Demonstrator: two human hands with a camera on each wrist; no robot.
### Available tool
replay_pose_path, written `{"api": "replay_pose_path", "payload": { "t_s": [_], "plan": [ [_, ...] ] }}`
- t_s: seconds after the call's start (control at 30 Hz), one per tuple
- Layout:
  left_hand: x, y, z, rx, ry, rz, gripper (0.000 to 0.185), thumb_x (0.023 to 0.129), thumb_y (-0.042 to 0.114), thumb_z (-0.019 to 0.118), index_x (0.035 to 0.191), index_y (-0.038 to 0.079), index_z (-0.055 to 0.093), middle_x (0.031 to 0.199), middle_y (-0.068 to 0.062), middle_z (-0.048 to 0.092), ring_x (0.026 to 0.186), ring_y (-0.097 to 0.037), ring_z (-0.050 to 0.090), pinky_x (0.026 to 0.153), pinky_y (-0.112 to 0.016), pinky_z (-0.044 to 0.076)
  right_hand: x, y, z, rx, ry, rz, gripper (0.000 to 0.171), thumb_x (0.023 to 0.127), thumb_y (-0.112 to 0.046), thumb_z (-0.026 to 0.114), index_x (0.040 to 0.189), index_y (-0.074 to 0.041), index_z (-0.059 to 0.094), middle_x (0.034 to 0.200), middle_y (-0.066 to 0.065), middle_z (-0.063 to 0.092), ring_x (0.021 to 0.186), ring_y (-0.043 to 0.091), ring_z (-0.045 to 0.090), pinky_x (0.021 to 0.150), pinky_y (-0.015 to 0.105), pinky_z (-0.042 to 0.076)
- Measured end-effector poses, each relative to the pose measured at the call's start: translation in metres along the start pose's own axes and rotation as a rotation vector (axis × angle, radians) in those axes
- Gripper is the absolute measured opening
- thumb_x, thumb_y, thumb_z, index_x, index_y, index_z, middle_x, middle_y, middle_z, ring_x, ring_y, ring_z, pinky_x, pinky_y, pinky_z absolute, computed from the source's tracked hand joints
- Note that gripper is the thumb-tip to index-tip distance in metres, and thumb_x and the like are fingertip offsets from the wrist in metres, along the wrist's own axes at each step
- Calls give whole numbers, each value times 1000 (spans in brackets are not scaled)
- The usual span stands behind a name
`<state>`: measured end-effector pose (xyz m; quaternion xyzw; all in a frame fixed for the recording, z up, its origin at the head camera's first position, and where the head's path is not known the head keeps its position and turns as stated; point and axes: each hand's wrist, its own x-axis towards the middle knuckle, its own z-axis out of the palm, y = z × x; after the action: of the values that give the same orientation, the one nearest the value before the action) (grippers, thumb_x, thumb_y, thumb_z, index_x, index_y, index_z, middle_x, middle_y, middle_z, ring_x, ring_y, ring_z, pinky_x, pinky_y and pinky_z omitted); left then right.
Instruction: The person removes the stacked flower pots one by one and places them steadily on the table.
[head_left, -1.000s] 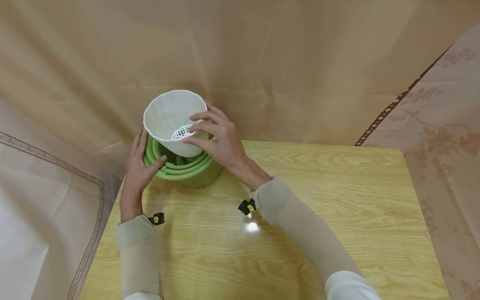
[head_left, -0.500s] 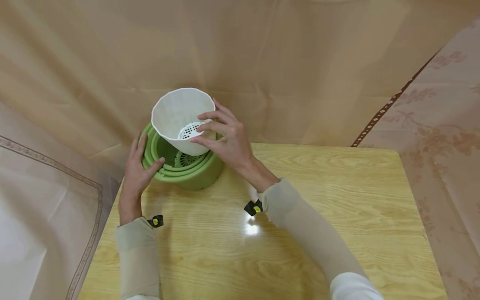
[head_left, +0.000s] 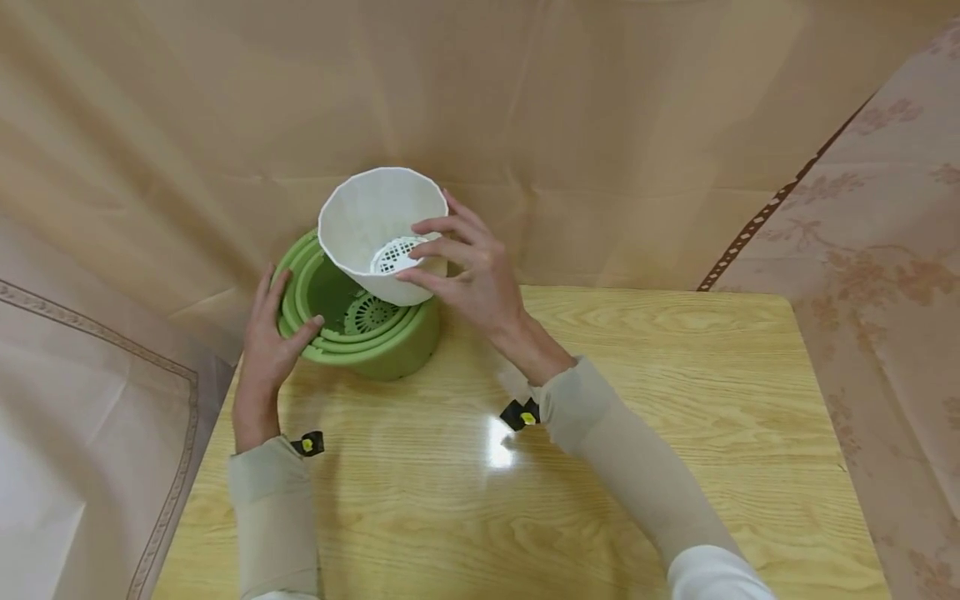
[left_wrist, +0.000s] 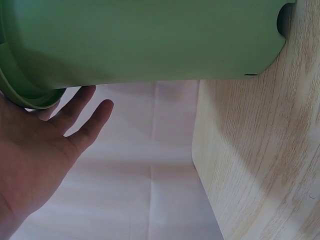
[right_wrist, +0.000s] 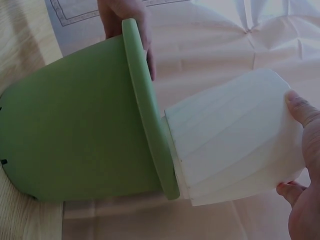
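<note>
White plastic pot (head_left: pixel 378 229), light and stiff-looking, tilts above the green pots (head_left: pixel 360 333) at the tabletop's (head_left: pixel 600 467) far-left corner, right hand (head_left: pixel 468 271) pinching its rim — the likeliest grip — left hand (head_left: pixel 266 342) bracing the green rim.

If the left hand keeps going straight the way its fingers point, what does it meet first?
Probably nothing solid: the left hand already rests on the rim of the green pot, and its fingers point past the pot's side toward the beige curtain. Depth there is unclear.
</note>
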<state>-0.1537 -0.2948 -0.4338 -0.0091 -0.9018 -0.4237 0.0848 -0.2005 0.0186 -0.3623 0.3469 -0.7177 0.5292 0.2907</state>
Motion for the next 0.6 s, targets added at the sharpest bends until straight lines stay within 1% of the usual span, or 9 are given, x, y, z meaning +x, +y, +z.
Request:
{"api": "replay_pose_path", "payload": {
  "t_s": [0.2, 0.43, 0.6],
  "plan": [
    [-1, 1, 1, 5, 4, -2, 83, 85, 22, 72, 157, 18, 31, 166, 6, 13, 150, -31, 13, 114, -65, 14, -3, 2, -7, 2, 21, -2, 24, 66, -14, 92, 81, -3, 77, 105, 14, 71, 131, 41, 49, 111, 38, 38],
    [-2, 2, 1, 2, 4, -7, 82, 85, 22, 72, 157, 18, 32, 165, 6, 13, 150, -30, 13, 114, -65, 14, -6, 2, -16, -18, 26, 32, 23, 66, -14, 92, 81, -3, 77, 107, 13, 71, 133, 39, 48, 111, 38, 38],
    [-3, 1, 0, 4, 3, -10, 82, 86, 22, 71, 157, 18, 31, 166, 6, 12, 150, -30, 12, 114, -65, 14, -7, 1, -21, -33, 26, 35, 24, 66, -14, 92, 81, -3, 77, 107, 13, 72, 134, 38, 47, 111, 38, 38]
  ]
}}
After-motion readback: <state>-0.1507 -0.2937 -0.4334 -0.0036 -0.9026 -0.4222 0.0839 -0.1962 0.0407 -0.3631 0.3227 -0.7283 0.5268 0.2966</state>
